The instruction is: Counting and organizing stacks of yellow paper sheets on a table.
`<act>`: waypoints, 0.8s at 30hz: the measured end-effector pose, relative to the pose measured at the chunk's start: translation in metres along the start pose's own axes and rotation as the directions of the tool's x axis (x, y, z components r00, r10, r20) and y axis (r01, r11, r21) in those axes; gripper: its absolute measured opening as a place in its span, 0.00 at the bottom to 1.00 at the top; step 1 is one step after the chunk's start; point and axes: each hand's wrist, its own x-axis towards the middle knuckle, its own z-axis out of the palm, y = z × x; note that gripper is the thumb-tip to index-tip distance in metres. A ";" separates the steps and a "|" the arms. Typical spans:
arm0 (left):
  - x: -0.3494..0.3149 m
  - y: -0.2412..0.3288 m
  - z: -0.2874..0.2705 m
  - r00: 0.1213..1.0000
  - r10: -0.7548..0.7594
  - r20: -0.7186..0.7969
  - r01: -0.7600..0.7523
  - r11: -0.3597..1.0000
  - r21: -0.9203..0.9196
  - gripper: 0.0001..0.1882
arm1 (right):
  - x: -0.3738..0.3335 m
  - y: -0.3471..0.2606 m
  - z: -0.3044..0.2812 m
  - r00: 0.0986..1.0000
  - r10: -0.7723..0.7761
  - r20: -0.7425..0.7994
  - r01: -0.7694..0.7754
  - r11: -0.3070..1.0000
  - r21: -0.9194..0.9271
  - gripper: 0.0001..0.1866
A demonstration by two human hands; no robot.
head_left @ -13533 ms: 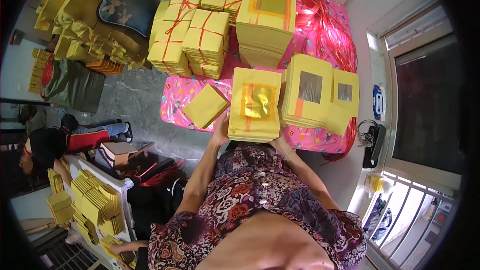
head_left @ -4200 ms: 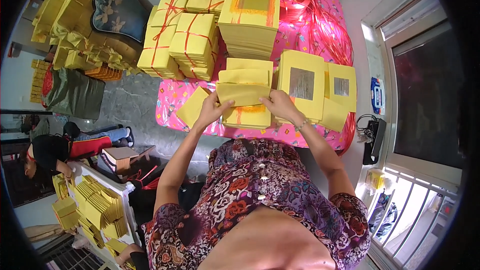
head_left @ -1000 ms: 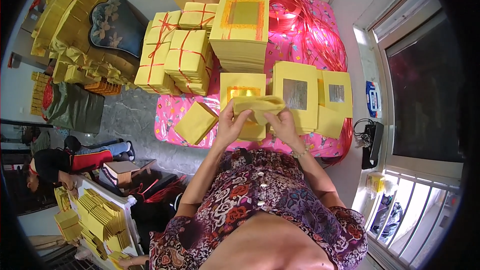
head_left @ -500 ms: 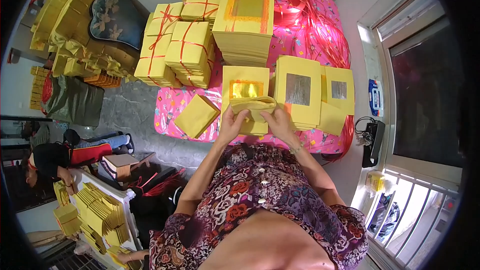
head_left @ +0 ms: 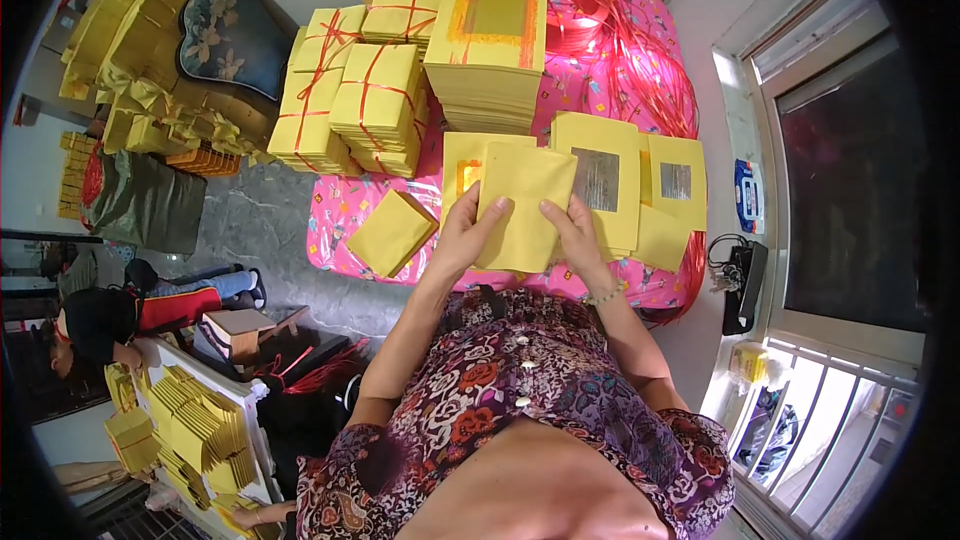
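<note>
A small wad of yellow paper sheets (head_left: 526, 180) stands tilted between my hands, plain side toward me. My left hand (head_left: 466, 232) pinches its left edge, thumb across the front. On the right edge my right hand (head_left: 577, 232) does the same. How many sheets there are, I cannot tell. Behind the wad, partly hidden, lies a stack of yellow paper (head_left: 490, 141) with an orange-bordered gold patch. Just right of my right hand is a stack with a silver patch (head_left: 595, 180), and beyond it another silver-patched stack (head_left: 677, 179).
A tall stack of yellow paper (head_left: 487, 90) and bundles tied with red ribbon (head_left: 374, 95) stand at the back of the pink-covered table (head_left: 325, 215). A plain yellow pile (head_left: 392, 233) lies left. Red ribbon strands (head_left: 640, 60) spread back right. A person (head_left: 100, 325) works at lower left.
The wad was folded over toward me between my hands; now it is opened out flat and raised upright. My hands have shifted slightly apart and keep hold of it.
</note>
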 end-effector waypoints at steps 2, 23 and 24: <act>-0.003 0.004 0.002 0.998 -0.059 0.016 0.059 0.998 -0.022 0.19 | -0.001 -0.004 -0.002 0.999 0.037 0.009 -0.037 0.999 0.022 0.17; -0.024 0.004 0.014 0.982 0.186 0.020 -0.186 0.982 0.006 0.21 | -0.004 -0.053 0.011 0.971 -0.237 -0.004 0.230 0.946 -0.230 0.11; -0.025 0.005 0.014 0.984 0.174 0.029 -0.173 0.984 -0.035 0.22 | -0.005 -0.054 0.012 0.973 -0.231 -0.025 0.218 0.944 -0.247 0.10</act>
